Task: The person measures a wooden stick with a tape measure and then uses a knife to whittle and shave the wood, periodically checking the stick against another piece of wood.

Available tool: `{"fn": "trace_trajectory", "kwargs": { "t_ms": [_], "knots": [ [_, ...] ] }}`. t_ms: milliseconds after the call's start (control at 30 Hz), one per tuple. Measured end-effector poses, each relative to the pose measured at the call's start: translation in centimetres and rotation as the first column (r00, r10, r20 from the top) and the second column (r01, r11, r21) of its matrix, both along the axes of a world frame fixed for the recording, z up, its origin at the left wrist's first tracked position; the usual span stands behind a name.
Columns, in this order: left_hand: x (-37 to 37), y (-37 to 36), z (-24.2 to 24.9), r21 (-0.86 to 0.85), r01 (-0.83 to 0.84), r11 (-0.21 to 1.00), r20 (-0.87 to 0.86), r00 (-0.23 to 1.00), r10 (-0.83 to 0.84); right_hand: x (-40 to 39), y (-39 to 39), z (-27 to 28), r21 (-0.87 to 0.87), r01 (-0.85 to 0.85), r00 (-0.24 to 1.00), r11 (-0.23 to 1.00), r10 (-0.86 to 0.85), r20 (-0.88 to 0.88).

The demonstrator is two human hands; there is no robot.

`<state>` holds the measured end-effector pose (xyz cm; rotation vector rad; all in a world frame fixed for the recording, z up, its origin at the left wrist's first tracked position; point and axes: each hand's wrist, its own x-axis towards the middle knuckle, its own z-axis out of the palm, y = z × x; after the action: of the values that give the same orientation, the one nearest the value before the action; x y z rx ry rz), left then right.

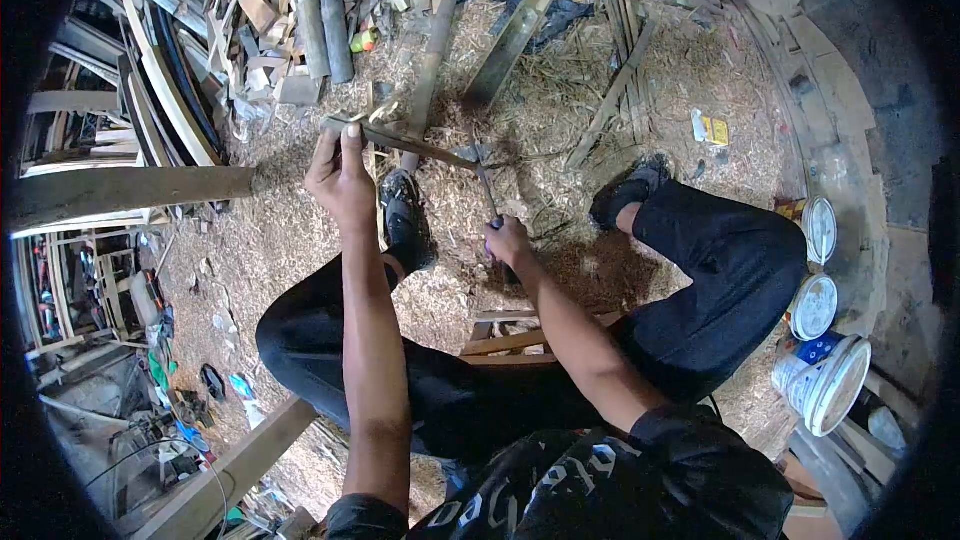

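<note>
Clearly the bamboo strip [400, 140] was light and springy — thin, stiff along its length, with edges likely sharp. It hung above the shaving-strewn floor [640, 90], in front of the knees. The left hand [340, 178] was clamped on its far end, thumb on top; the right hand [508, 240] was closed round the handle of a blade [484, 180] meeting the strip — best held well clear of that cut.

Soft, even daylight falls on the sawdust floor [620, 100], with only faint shadows under the legs. A strong fisheye bends the edges, and black vignetting fills the corners. The white buckets [825, 380] glare slightly; the left clutter is dimmer and blurred.
</note>
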<state>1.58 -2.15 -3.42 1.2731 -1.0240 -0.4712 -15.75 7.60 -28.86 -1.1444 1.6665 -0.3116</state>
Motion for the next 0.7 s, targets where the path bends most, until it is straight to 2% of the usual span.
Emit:
{"fn": "trace_trajectory", "kwargs": {
  "t_ms": [33, 67, 133, 167, 200, 267, 300, 333, 367, 400, 433, 467, 500, 533, 567, 600, 633, 667, 700],
  "knots": [
    [0.1, 0.0, 0.1, -0.005, -0.016, 1.000, -0.002, 1.000, 0.016, 0.3, -0.4, -0.3, 0.080, 0.063, 0.988, 0.995, -0.073, 0.135],
    [0.1, -0.1, 0.3, -0.011, -0.028, 1.000, -0.005, 1.000, 0.028, -0.1, -0.6, -0.1, 0.073, 0.065, 0.988, 0.995, -0.074, 0.136],
    [0.2, -0.2, 0.4, 0.005, -0.031, 1.000, -0.021, 0.999, 0.031, -1.6, -1.5, 3.4, 0.155, -0.013, 1.000, 0.988, 0.009, 0.025],
    [0.2, -0.2, 0.4, 0.015, -0.046, 0.999, -0.034, 0.998, 0.046, -2.2, -1.1, 1.2, 0.204, -0.017, 0.982, 0.979, -0.022, 0.186],
    [0.1, -0.1, 0.4, 0.025, -0.063, 0.998, -0.046, 0.997, 0.064, -2.7, -1.2, -0.1, 0.198, -0.017, 0.982, 0.980, -0.020, 0.186],
    [0.3, 0.0, -0.7, 0.026, -0.043, 0.999, -0.038, 0.998, 0.044, -4.1, -1.0, -3.0, -0.020, -0.300, 0.953, 0.954, 0.301, 0.047],
    [0.3, -0.1, -1.2, 0.027, -0.021, 0.999, -0.030, 0.999, 0.022, -5.9, -0.4, -7.8, -0.081, -0.269, 0.856, 0.960, 0.277, 0.437],
    [0.4, -0.1, -1.1, 0.024, -0.002, 1.000, -0.020, 1.000, 0.003, -5.4, -0.9, -7.9, -0.093, -0.276, 0.854, 0.957, 0.289, 0.433],
    [0.0, 0.3, -0.6, 0.114, -0.003, 0.993, 0.043, 0.999, -0.002, -4.2, -1.5, -7.7, -0.165, -0.429, 0.894, 0.888, 0.443, 0.061],
    [-0.1, 0.5, -0.9, 0.176, 0.025, 0.984, 0.024, 0.999, -0.030, -3.4, -2.2, -7.3, -0.173, -0.580, 0.797, 0.796, 0.510, -0.325],
    [-0.4, 0.5, -1.8, 0.150, 0.056, 0.987, -0.032, 0.998, -0.052, -3.0, -2.8, -6.9, -0.192, -0.585, 0.795, 0.788, 0.509, -0.331],
    [-0.7, 0.2, -2.5, 0.121, 0.088, 0.989, -0.086, 0.993, -0.078, -2.6, -3.3, -6.3, -0.247, -0.375, 0.924, 0.894, 0.338, -0.181],
    [-1.0, 0.6, -1.9, 0.147, 0.122, 0.982, -0.034, 0.992, -0.118, -2.2, -3.7, -5.8, -0.263, -0.143, 0.989, 0.954, 0.144, -0.015],
    [-1.4, 1.0, -1.3, 0.175, 0.154, 0.972, 0.017, 0.987, -0.159, -1.9, -4.5, -5.2, -0.239, 0.094, 0.986, 0.967, -0.058, 0.153],
    [-1.9, 0.7, -1.8, 0.128, 0.110, 0.986, 0.009, 0.994, -0.112, -2.0, -5.0, 4.2, -0.245, 0.002, 1.000, 0.970, 0.000, 0.008],
    [-1.8, 0.8, -2.4, 0.114, 0.173, 0.978, -0.041, 0.985, -0.169, -1.9, -5.9, 11.9, -0.159, 0.051, 0.997, 0.986, -0.042, 0.057],
    [-1.8, 0.9, -2.5, 0.128, 0.228, 0.965, -0.041, 0.974, -0.224, -1.3, -7.0, 12.6, -0.170, 0.126, 0.973, 0.977, -0.088, 0.213],
    [-1.8, 1.1, -2.7, 0.144, 0.281, 0.949, -0.043, 0.960, -0.278, -1.2, -7.5, 16.0, -0.161, 0.200, 0.885, 0.967, -0.108, 0.452],
    [-1.9, 1.4, -3.1, 0.174, 0.283, 0.943, -0.105, 0.958, -0.268, -1.3, -7.6, 20.6, -0.131, 0.266, 0.741, 0.955, -0.115, 0.662]
  ]
}}
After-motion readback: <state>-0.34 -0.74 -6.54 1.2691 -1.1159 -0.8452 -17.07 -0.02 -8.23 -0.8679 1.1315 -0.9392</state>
